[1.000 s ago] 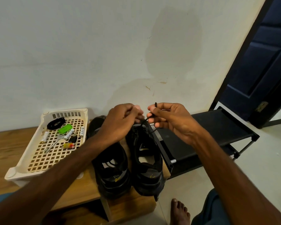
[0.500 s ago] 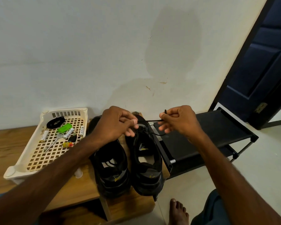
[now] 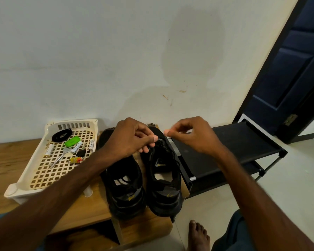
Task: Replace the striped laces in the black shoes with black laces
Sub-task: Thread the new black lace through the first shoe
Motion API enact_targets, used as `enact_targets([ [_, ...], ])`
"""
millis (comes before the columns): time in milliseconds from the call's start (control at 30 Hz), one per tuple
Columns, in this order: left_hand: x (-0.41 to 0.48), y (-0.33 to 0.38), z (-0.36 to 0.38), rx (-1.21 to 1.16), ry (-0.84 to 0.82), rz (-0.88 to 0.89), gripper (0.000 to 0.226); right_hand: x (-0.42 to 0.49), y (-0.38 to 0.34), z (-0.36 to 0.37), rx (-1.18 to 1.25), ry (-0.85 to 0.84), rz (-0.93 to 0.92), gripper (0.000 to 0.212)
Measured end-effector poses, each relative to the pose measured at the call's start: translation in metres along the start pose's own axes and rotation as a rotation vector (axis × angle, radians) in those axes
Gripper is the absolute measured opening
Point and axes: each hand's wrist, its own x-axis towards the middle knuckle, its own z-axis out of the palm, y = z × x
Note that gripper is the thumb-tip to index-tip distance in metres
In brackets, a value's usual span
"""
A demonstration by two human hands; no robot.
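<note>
Two black shoes stand side by side on the wooden bench, the left shoe and the right shoe, toes to the wall. My left hand hovers over the front of the right shoe, fingers curled and pinching the black lace at the eyelets. My right hand is just right of that shoe, blurred, with thumb and fingers pinched together as on the lace end. The lace between the hands is too thin to make out. White striped bits show inside the left shoe.
A cream plastic basket at the left holds a black coil, a green tag, batteries and a key. A black shoe rack adjoins the bench on the right. My bare foot is on the floor below. A dark door stands at the right.
Both hands dropped from above the shoes toward the right shoe's front. The right hand pulled the lace end out rightward, then came back in; the left hand settled on the eyelets.
</note>
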Motion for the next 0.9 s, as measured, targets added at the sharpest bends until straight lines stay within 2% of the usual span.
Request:
enact_targets([
  [67,0.001,0.001,0.007,0.015,0.028,0.019,0.007,0.0,-0.007,0.007,0.125,-0.187,-0.086,0.027],
  [100,0.001,0.001,0.009,0.023,0.044,0.021,0.008,0.0,-0.007,0.011,0.155,-0.228,-0.097,0.025],
  [267,0.0,-0.001,0.018,-0.002,0.136,-0.058,0.018,0.007,-0.001,0.018,0.095,-0.095,-0.068,0.011],
  [333,-0.002,-0.002,0.018,0.111,0.168,-0.061,0.022,0.01,0.001,0.017,0.034,-0.05,-0.044,0.009],
  [433,-0.009,-0.003,0.019,0.376,0.094,-0.09,0.03,0.012,0.005,0.018,-0.059,-0.053,0.014,0.011],
  [533,-0.014,-0.002,0.028,0.443,0.077,-0.137,0.036,0.012,0.006,0.019,-0.082,-0.079,0.045,0.013],
  [767,-0.017,0.004,0.047,0.522,0.171,-0.109,0.009,0.008,0.0,0.026,-0.09,-0.038,0.103,0.008],
  [900,-0.016,0.003,0.045,0.459,0.221,-0.149,0.005,0.006,-0.006,0.035,-0.098,-0.047,0.117,0.004],
])
